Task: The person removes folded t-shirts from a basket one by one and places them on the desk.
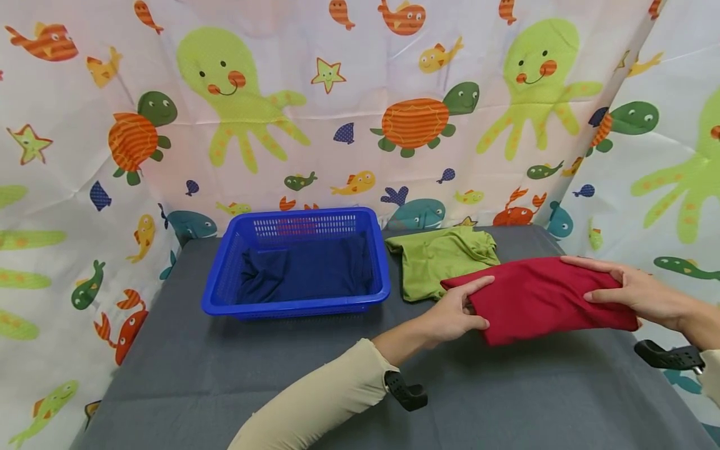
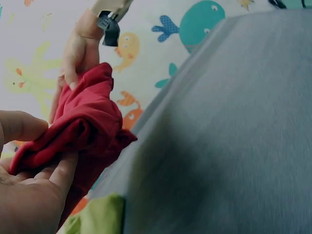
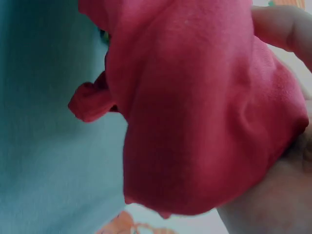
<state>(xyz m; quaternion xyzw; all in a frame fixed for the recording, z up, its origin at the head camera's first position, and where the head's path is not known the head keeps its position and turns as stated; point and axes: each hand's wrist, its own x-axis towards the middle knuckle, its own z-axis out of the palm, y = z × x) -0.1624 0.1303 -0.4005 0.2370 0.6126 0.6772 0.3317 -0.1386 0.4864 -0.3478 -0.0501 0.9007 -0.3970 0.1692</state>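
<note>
Between both hands, above the grey table, is a folded red garment (image 1: 540, 300). At its left end the left hand (image 1: 450, 319) grips it, thumb on the near side and fingers on the far side. The right hand (image 1: 635, 290) holds the other end, thumb over the near face and fingers along the top edge. In the left wrist view, the red garment (image 2: 95, 105) shows bunched, layered folds between thumb and fingers. It fills much of the right wrist view, where a loose corner sticks out. Behind it, partly covered, a green garment (image 1: 433, 262) lies folded on the table.
A blue plastic basket (image 1: 381, 275) stands left of the green garment, with a navy garment (image 1: 326, 269) inside. Grey cloth (image 1: 225, 387) covers the table. A curtain (image 1: 349, 50) printed with sea animals hangs at the back and sides.
</note>
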